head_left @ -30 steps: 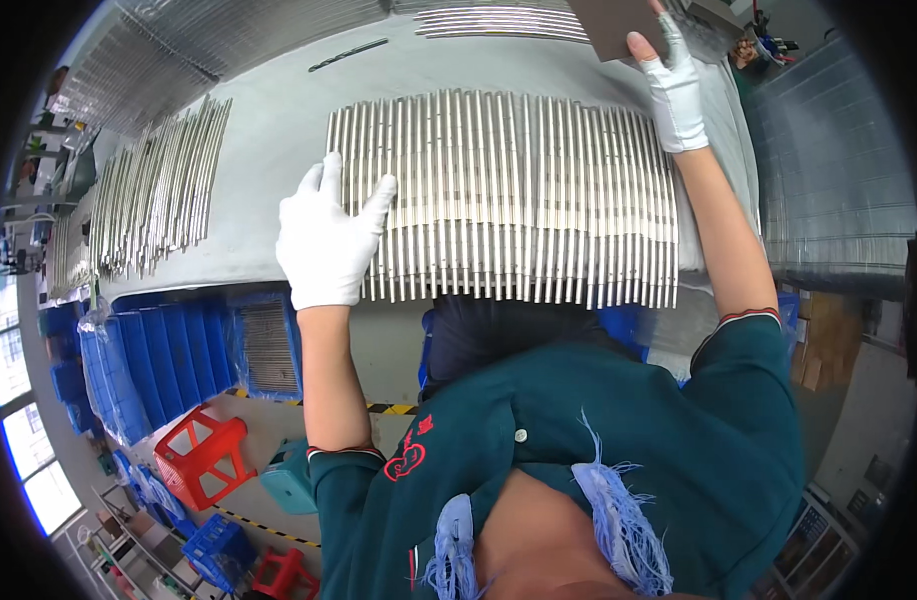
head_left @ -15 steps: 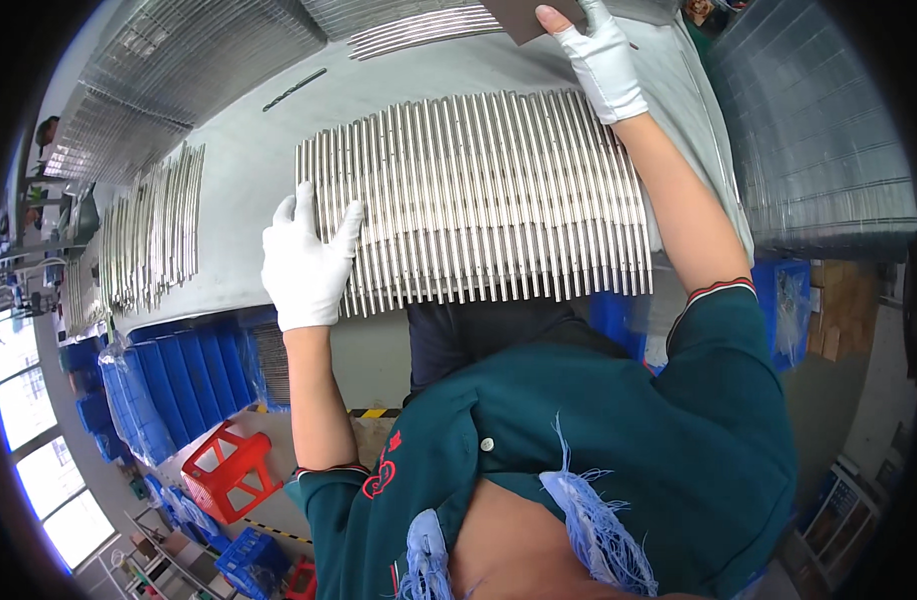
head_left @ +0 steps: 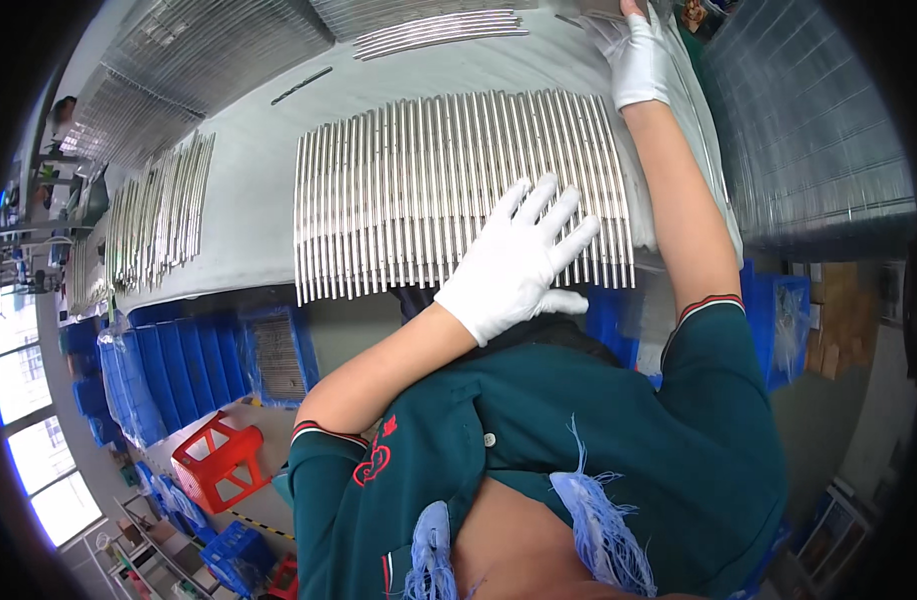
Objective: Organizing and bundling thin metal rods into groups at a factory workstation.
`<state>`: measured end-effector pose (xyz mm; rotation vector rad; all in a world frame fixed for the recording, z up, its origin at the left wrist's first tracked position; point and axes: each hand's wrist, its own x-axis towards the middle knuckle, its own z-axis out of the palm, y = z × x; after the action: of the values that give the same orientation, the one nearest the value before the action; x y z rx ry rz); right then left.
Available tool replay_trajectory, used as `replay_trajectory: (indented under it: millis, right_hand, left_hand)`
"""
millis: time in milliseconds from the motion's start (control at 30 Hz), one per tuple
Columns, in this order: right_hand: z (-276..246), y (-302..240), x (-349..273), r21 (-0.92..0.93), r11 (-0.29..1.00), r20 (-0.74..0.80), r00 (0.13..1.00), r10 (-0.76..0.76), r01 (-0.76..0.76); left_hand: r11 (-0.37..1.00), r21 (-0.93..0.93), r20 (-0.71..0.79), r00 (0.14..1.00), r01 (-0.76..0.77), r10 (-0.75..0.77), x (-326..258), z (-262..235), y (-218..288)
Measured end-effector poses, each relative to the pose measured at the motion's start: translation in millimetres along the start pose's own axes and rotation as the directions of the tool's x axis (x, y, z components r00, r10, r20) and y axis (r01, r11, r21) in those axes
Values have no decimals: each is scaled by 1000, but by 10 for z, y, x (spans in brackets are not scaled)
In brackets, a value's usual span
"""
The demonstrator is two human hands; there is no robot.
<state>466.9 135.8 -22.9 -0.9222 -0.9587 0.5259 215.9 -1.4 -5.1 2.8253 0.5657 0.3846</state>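
Note:
A wide row of silver metal rods [head_left: 409,190] lies side by side on the grey-covered table. My left hand [head_left: 519,262], in a white glove, rests flat over the near right part of this row, its fingers spread and holding nothing. At the far right of the table, my right hand [head_left: 643,65], also white-gloved with a bare thumb tip, reaches to the top edge of the view. A flat brown-grey sheet [head_left: 607,9] is in its grip, partly cut off by the frame. Crumpled clear plastic [head_left: 605,42] lies beside that hand.
A dark spiral-fluted rod [head_left: 302,86] lies behind the row. More metal rods lie at the far side [head_left: 439,34] and in a left group [head_left: 164,212]. Stacked clear panels [head_left: 809,130] stand right. Below the table are blue crates [head_left: 184,375] and a red stool [head_left: 219,462].
My left hand has moved from the row's left end across to its right part. My right hand has shifted farther right and away with the sheet. The rods now sit more evenly.

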Motion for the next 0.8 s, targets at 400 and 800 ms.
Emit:
replay_trajectory:
  millis: [400, 800]
  right_hand:
    - [94, -2, 0, 381, 897, -58, 963, 263, -222]
    - [367, -224, -69, 340, 899, -93, 941, 325, -277]
  left_hand:
    - [980, -15, -64, 978, -200, 199, 401, 301, 293]
    - [982, -84, 103, 981, 170, -161, -174, -1153, 937]
